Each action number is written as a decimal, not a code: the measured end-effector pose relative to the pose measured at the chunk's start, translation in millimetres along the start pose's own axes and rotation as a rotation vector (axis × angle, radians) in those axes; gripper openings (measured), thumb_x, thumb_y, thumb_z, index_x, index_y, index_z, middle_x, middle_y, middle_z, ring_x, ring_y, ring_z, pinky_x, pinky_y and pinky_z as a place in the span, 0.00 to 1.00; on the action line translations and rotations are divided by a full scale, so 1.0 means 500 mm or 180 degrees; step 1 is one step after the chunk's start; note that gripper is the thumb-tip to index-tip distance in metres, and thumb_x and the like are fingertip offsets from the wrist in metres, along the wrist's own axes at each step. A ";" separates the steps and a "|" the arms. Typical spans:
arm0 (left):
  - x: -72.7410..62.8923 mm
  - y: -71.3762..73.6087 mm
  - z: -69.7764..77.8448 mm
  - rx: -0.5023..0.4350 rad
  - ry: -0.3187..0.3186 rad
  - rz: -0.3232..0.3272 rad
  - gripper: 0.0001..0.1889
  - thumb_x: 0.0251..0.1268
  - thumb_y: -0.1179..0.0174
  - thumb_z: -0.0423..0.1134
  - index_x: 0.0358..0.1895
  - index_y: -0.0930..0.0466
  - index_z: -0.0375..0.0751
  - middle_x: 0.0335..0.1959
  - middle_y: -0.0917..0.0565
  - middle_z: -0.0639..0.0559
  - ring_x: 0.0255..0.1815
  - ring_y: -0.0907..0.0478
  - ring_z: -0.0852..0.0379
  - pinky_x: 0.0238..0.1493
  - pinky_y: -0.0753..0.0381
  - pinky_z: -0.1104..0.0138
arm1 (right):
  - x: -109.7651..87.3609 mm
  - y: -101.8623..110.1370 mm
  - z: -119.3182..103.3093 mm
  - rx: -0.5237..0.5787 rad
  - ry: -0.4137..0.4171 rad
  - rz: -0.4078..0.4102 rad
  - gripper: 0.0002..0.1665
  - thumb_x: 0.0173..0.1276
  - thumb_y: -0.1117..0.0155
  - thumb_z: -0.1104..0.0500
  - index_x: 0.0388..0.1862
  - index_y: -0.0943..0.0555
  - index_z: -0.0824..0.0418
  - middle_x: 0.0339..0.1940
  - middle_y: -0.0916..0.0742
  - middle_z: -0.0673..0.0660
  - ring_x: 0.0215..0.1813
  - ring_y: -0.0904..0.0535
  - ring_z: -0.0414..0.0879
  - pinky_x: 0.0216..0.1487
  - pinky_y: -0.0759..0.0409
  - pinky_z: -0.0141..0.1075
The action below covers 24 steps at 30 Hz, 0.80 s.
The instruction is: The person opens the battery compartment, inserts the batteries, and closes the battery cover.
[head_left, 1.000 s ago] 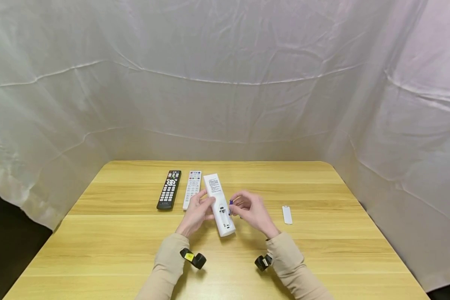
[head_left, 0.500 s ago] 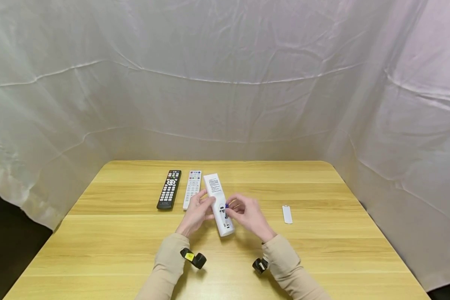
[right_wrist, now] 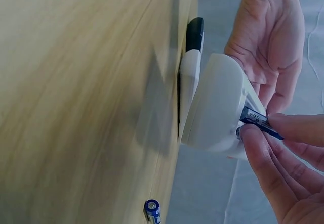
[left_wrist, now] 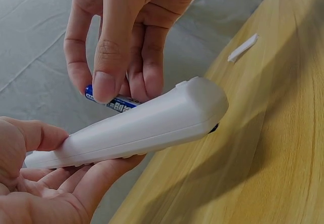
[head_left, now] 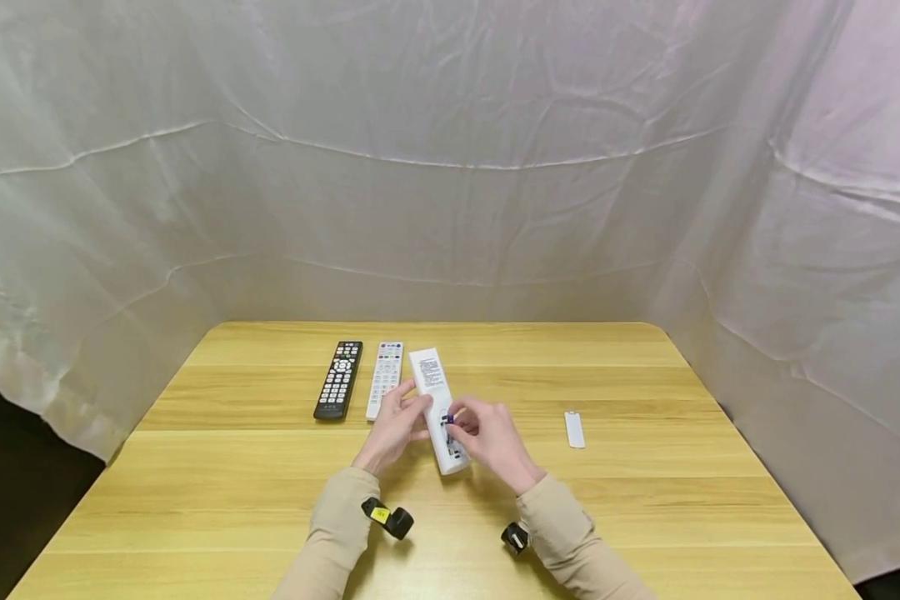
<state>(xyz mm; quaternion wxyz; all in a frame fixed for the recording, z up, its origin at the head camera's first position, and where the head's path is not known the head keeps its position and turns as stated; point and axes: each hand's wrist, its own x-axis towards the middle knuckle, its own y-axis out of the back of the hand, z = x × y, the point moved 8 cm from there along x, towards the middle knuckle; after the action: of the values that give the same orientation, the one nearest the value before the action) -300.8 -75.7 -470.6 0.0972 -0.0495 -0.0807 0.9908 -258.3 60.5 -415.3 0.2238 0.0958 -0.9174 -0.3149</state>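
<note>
My left hand [head_left: 395, 427] grips a white remote control [head_left: 429, 367] by its sides, back facing up and clear of the table. The battery compartment in its lower half lies uncovered. Between thumb and fingers, my right hand [head_left: 495, 442] pinches a blue battery [left_wrist: 121, 103] at the compartment. In the right wrist view the battery [right_wrist: 258, 120] slants, one end inside the compartment and the other at my fingertips. My fingers hide part of the compartment in the head view. A second blue battery [right_wrist: 152, 209] is on the table, at the lower edge of the right wrist view.
A black remote control [head_left: 337, 380] and another white remote control [head_left: 385, 379] lie buttons up, left of my hands. The small white battery cover [head_left: 574, 430] lies to the right on the wooden table [head_left: 645, 517]. Pale curtains [head_left: 450, 217] hang behind and beside the table.
My right hand has moved left, bringing the battery from beside the remote control to its compartment. My left hand and the remote control have hardly moved.
</note>
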 end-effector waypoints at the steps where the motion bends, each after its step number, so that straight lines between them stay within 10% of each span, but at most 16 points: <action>1: 0.000 0.000 0.001 -0.0001 -0.0008 0.0000 0.26 0.76 0.53 0.31 0.75 0.39 0.35 0.60 0.21 0.24 0.45 0.12 0.49 0.42 0.08 0.59 | -0.001 -0.001 -0.002 -0.0024 0.0006 0.0001 0.08 0.61 0.30 0.71 0.39 0.18 0.66 0.34 0.09 0.66 0.33 0.11 0.51 0.33 0.13 0.25; 24: -0.001 0.000 0.003 0.0027 -0.0050 0.0016 0.27 0.75 0.51 0.31 0.75 0.40 0.35 0.59 0.20 0.25 0.41 0.12 0.54 0.37 0.08 0.64 | -0.009 -0.021 -0.015 -0.0438 0.0101 -0.0268 0.06 0.64 0.33 0.70 0.39 0.14 0.65 0.35 0.08 0.62 0.31 0.15 0.44 0.28 0.18 0.24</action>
<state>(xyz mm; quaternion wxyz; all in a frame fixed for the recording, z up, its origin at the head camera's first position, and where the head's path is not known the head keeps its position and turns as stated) -300.2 -76.1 -469.1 0.0943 -0.0415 -0.0771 0.9917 -250.2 49.8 -418.1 0.2309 0.1237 -0.8851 -0.3847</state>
